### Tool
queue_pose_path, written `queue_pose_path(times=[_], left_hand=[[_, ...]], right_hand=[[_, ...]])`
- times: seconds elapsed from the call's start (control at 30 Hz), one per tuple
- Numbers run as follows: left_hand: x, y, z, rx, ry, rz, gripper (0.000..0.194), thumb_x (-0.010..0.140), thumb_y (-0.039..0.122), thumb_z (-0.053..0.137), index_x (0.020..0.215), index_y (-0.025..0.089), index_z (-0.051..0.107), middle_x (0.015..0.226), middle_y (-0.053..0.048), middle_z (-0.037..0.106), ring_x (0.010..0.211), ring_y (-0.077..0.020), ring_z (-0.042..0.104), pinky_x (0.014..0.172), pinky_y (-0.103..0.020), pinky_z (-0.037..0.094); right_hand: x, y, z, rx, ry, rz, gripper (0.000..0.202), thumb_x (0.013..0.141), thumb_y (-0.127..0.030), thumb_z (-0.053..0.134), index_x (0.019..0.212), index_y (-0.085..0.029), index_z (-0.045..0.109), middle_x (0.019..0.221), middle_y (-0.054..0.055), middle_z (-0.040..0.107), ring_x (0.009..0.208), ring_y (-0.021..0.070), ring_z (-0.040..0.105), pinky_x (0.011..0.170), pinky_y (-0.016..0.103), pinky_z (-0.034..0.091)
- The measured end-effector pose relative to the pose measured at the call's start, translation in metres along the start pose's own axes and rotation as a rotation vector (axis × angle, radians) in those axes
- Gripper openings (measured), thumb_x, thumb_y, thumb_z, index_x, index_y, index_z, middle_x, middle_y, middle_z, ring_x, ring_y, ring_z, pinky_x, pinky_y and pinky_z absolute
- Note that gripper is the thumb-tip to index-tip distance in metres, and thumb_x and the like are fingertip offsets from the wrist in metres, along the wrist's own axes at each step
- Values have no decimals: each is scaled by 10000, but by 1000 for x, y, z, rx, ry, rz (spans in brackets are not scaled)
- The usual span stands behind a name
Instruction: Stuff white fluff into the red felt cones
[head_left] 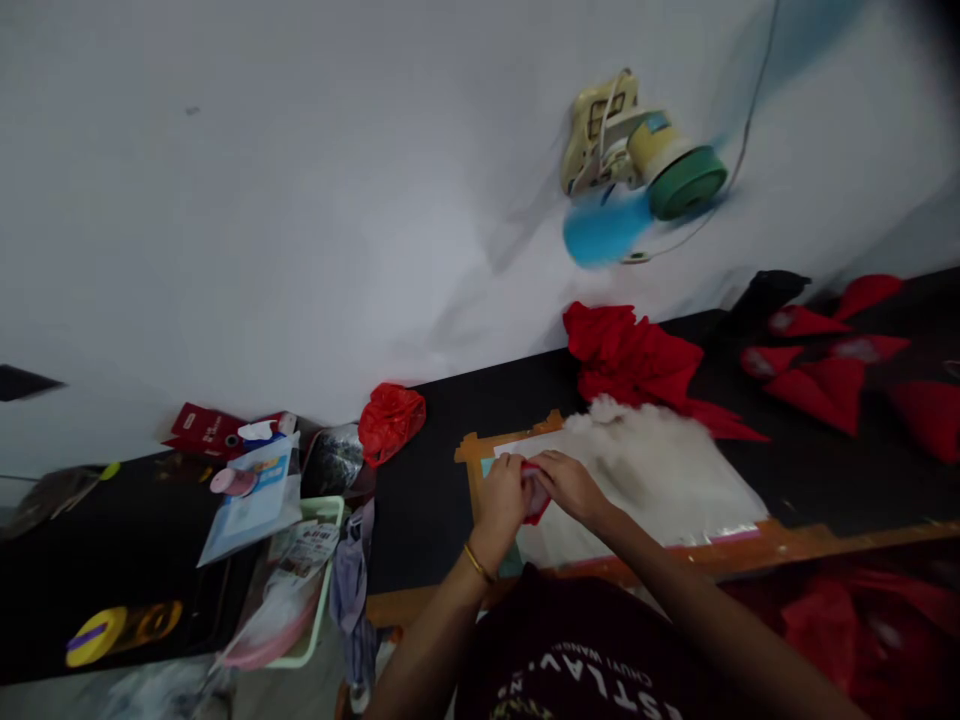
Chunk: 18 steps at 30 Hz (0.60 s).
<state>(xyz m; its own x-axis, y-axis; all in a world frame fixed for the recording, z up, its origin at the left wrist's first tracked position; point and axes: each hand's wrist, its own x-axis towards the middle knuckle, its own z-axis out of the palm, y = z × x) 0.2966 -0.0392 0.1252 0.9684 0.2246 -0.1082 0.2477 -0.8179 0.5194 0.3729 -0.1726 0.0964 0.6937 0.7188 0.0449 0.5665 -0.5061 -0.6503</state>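
Both hands meet over the taped mat on the black table. My left hand (504, 492), with a gold bangle at the wrist, has its fingers closed on the left edge of a small red fabric piece (537, 497). Across from it, my right hand (564, 482) grips the upper right edge of the same piece. A pale inside shows between the hands. Fluffy white stuffing (652, 455) lies just to the right, on a white sheet. Behind it is a heap of red cloth (630, 355).
Red cone-shaped pieces (817, 390) lie at the far right. A red plastic bag (391, 422) sits near the wall. At the left are a light green basket (335, 545) and a yellow-lidded jar (97, 636). A fan with blue blades (607, 230) hangs on the wall.
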Motion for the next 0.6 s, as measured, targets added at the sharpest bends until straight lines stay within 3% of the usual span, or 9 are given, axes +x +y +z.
queue_pose_path(times=[0.1, 0.27, 0.43, 0.6], left_hand=[[7, -1, 0, -1, -50, -32, 260, 875, 58, 470, 1022, 130, 671, 1077, -143, 691, 1000, -254, 656, 906, -364, 500], [12, -3, -1, -209, 80, -54, 372, 842, 26, 477, 1159, 133, 641, 1109, -128, 712, 1025, -243, 665, 949, -377, 494], [6, 0, 5, -325, 176, 56, 327, 778, 0, 497, 1019, 170, 640, 1047, -84, 681, 1008, -223, 634, 933, -367, 491], [3, -2, 12, -313, 201, -4, 499, 710, -24, 529, 1168, 167, 583, 1182, -119, 609, 1112, -245, 591, 964, -385, 483]], right_hand=[[0, -4, 3, 38, 33, 19, 261, 887, -123, 484, 1010, -189, 705, 995, 73, 720, 975, 217, 651, 896, 318, 491], [1, -4, 6, 38, 70, 133, 342, 826, -180, 591, 1166, -169, 632, 1135, 97, 664, 1024, 234, 628, 883, 318, 484], [7, 4, 6, 90, 137, 167, 249, 742, -74, 541, 929, -199, 646, 973, 42, 646, 932, 202, 610, 852, 298, 470], [4, 3, 5, 262, 212, 5, 322, 665, -43, 501, 906, -220, 620, 948, 38, 636, 929, 210, 612, 848, 320, 487]])
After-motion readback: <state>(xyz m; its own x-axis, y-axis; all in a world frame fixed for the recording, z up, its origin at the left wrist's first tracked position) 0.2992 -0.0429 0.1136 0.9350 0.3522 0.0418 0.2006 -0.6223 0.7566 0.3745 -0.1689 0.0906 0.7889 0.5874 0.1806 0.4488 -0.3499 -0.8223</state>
